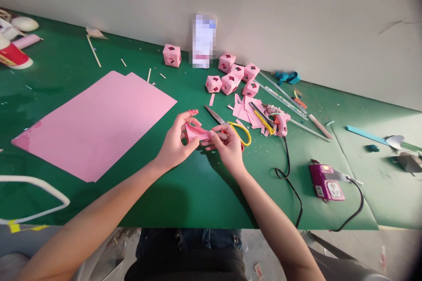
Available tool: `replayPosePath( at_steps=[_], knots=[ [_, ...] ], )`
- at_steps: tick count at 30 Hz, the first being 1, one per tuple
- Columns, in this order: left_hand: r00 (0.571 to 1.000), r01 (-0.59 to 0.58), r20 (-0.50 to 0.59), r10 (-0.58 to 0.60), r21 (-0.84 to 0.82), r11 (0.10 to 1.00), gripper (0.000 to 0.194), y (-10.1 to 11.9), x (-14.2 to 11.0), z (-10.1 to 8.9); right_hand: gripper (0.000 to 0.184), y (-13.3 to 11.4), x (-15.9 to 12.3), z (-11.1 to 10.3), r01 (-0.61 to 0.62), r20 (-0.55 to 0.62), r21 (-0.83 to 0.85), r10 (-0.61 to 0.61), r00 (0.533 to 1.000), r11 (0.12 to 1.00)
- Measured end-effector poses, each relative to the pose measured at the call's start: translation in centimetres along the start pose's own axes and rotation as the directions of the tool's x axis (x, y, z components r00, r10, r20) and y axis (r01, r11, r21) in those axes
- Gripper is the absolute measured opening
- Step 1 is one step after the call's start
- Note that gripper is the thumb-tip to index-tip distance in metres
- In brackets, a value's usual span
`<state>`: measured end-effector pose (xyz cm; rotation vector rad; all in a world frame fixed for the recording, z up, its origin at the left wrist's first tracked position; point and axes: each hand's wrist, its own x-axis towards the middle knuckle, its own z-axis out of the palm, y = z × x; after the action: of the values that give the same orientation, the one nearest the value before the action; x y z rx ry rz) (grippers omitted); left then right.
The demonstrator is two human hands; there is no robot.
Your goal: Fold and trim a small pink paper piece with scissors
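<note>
Between my two hands is a small folded piece of pink paper [195,131], held above the green table. My left hand [180,137] grips its left side between thumb and fingers; a red-and-white wrap covers one fingertip. At the paper's right end, my right hand [226,144] pinches it with thumb and forefinger. Just behind the right hand lie scissors [244,134] with yellow handles, partly hidden by its fingers. Cut pink paper strips [242,109] are heaped farther back, with a yellow utility knife [263,120] and a pink glue gun [281,123] on them.
Large pink sheets [95,127] cover the table's left part. Several pink paper cubes [231,82] with cut-out openings stand near the wall, beside a blurred phone [203,41]. Clear glue sticks [283,101] lie behind the glue gun. A purple power strip [326,182] sits at right with black cords.
</note>
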<state>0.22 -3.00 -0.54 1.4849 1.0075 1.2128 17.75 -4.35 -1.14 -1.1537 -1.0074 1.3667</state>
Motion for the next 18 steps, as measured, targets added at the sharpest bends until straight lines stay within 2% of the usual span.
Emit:
replayPosePath(
  at_steps=[4, 8, 12, 15, 18],
  knots=[
    [0.998, -0.045, -0.043, 0.048, 0.063, 0.997, 0.058, -0.3, -0.2, 0.1, 0.039, 0.7, -0.3, 0.1, 0.063, 0.043, -0.073, -0.06, 0.997, 0.995],
    [0.995, 0.022, -0.099, -0.014, 0.075, 0.997, 0.058, -0.5, 0.1, 0.2, 0.036, 1.2, -0.4, 0.2, 0.105, 0.065, -0.129, -0.097, 0.993, 0.986],
    [0.978, 0.158, -0.118, -0.171, -0.112, 0.981, 0.056, 0.1, 0.6, 0.2, 0.039, 1.2, -0.8, 0.4, 0.158, 0.079, -0.165, -0.146, 0.986, 0.974],
    [0.934, 0.312, -0.085, -0.348, -0.281, 0.908, 0.062, 0.9, 0.9, 0.2, 0.045, 1.1, -1.4, 0.5, 0.239, 0.132, -0.225, -0.214, 0.968, 0.945],
    [0.891, 0.411, -0.042, -0.452, -0.35, 0.842, 0.067, 1.6, 1.0, 0.0, 0.053, 1.0, -1.7, 0.3, 0.358, 0.204, -0.32, -0.305, 0.93, 0.877]
  ],
)
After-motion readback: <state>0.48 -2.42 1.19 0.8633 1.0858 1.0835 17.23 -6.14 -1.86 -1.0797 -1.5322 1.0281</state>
